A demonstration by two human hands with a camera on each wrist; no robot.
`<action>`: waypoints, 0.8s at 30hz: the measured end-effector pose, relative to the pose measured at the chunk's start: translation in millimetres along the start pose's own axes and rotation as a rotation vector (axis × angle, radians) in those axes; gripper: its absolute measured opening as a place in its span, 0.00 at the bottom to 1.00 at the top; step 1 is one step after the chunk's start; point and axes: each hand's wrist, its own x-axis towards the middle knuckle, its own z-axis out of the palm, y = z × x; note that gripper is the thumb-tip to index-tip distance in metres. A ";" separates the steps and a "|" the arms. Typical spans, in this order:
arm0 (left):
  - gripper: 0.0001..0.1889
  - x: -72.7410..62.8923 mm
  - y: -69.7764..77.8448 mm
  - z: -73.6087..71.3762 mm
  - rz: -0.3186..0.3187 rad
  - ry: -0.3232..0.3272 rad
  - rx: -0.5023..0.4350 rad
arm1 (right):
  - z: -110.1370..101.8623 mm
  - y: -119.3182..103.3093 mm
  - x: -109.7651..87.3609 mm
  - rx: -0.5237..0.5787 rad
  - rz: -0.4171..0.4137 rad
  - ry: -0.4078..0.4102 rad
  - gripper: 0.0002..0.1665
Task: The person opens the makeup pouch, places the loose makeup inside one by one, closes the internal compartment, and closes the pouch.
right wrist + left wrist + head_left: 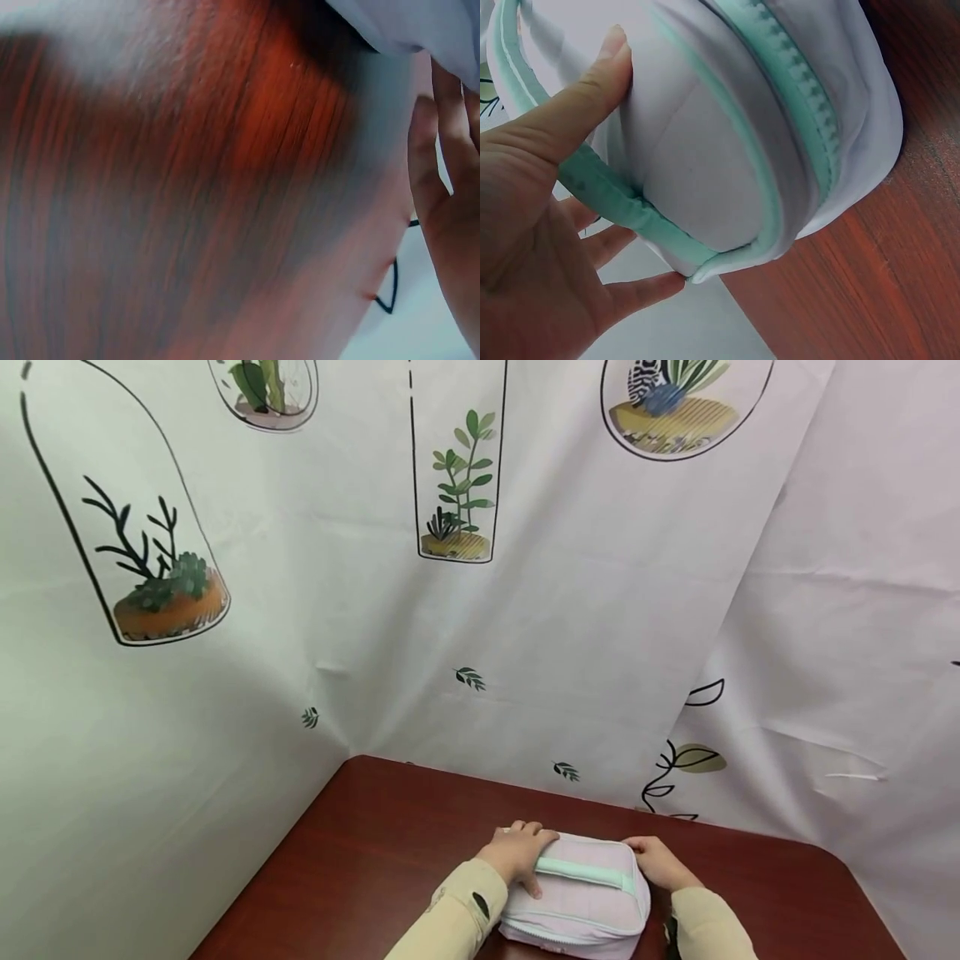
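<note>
A pale pink zippered pouch (577,902) with mint-green trim and a mint strap handle (585,872) lies on the table in the head view. My left hand (520,853) grips its left end. In the left wrist view the thumb of my left hand (547,195) lies across the top panel, past the handle, and the other fingers reach to the pouch's edge. A mint zipper (795,97) runs along the pouch's side. My right hand (663,863) touches the far right corner. Its fingertips are hidden by the pouch (427,30) in the right wrist view; the visible fingers look straight.
The dark red wood-grain table (375,852) has rounded far corners. White cloth (585,610) printed with plants in glass jars hangs behind it and along the left side.
</note>
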 end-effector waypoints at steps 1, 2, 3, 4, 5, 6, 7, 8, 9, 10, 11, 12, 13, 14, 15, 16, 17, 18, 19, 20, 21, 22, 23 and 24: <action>0.51 -0.8 1.0 -0.4 -0.005 -0.004 -0.004 | 0.8 -1.8 -1.0 -0.024 0.003 0.014 0.09; 0.51 -1.5 2.0 -1.0 -0.007 -0.007 -0.003 | 1.6 -3.6 -1.8 -0.053 0.002 0.029 0.08; 0.50 -2.2 3.1 -2.0 -0.008 -0.005 -0.003 | 2.1 -5.3 -2.7 -0.089 -0.005 0.044 0.08; 0.50 -3.0 4.1 -2.9 -0.009 -0.002 -0.003 | 2.4 -6.7 -3.3 -0.119 -0.007 0.058 0.07; 0.50 -3.7 5.1 -3.9 -0.009 0.002 -0.004 | 2.9 -8.0 -3.9 -0.150 -0.007 0.072 0.06; 0.50 -4.2 5.7 -4.4 -0.008 0.008 0.000 | 3.4 -8.6 -4.3 -0.178 -0.002 0.092 0.05; 0.50 -5.0 6.6 -5.1 -0.006 0.012 0.000 | 3.8 -9.1 -5.0 -0.208 0.009 0.109 0.05; 0.50 -5.1 7.1 -5.2 -0.003 0.015 0.001 | 4.1 -9.4 -5.5 -0.235 0.018 0.125 0.05; 0.49 -5.6 7.2 -5.2 0.000 0.021 0.002 | 4.5 -9.4 -6.3 -0.258 0.032 0.138 0.06; 0.49 -6.0 7.1 -4.6 -0.002 0.023 0.001 | 5.0 -9.4 -6.9 -0.274 0.047 0.148 0.06; 0.49 -6.5 6.7 -4.0 -0.005 0.027 0.003 | 5.4 -9.4 -7.5 -0.290 0.059 0.153 0.06; 0.49 -7.0 6.2 -3.2 -0.009 0.029 0.003 | 5.8 -9.3 -8.3 -0.304 0.063 0.155 0.07; 0.49 -7.6 5.7 -2.6 -0.013 0.030 0.000 | 5.8 -9.5 -9.3 -0.318 0.061 0.153 0.07; 0.48 -8.1 5.0 -2.0 -0.016 0.033 -0.008 | 5.7 -10.2 -10.6 -0.323 0.059 0.151 0.07; 0.48 -9.0 4.2 -1.9 -0.019 0.035 -0.016 | 5.5 -10.8 -11.9 -0.324 0.057 0.149 0.07; 0.48 -9.9 3.7 -2.0 -0.020 0.034 -0.024 | 5.0 -11.3 -13.2 -0.324 0.056 0.146 0.06; 0.48 -10.6 3.4 -2.4 -0.017 0.035 -0.029 | 4.5 -11.8 -14.7 -0.324 0.060 0.143 0.06; 0.48 -11.1 3.1 -2.5 -0.014 0.035 -0.037 | 3.7 -12.4 -16.4 -0.323 0.065 0.144 0.07; 0.47 -11.6 2.8 -2.6 -0.010 0.034 -0.042 | 3.0 -13.1 -18.1 -0.318 0.072 0.145 0.06; 0.47 -11.9 2.6 -2.6 -0.007 0.036 -0.044 | 2.1 -13.6 -19.7 -0.313 0.077 0.146 0.06; 0.47 -12.2 2.4 -2.8 -0.007 0.037 -0.040 | 1.4 -13.7 -21.2 -0.313 0.080 0.145 0.06; 0.47 -12.1 2.5 -2.7 -0.008 0.039 -0.036 | 0.8 -13.8 -22.7 -0.315 0.083 0.143 0.06; 0.47 -11.8 2.5 -2.6 -0.009 0.041 -0.031 | 0.1 -13.9 -24.2 -0.319 0.082 0.142 0.05; 0.47 -11.5 2.7 -2.1 -0.010 0.044 -0.025 | -0.7 -14.1 -25.9 -0.322 0.081 0.142 0.05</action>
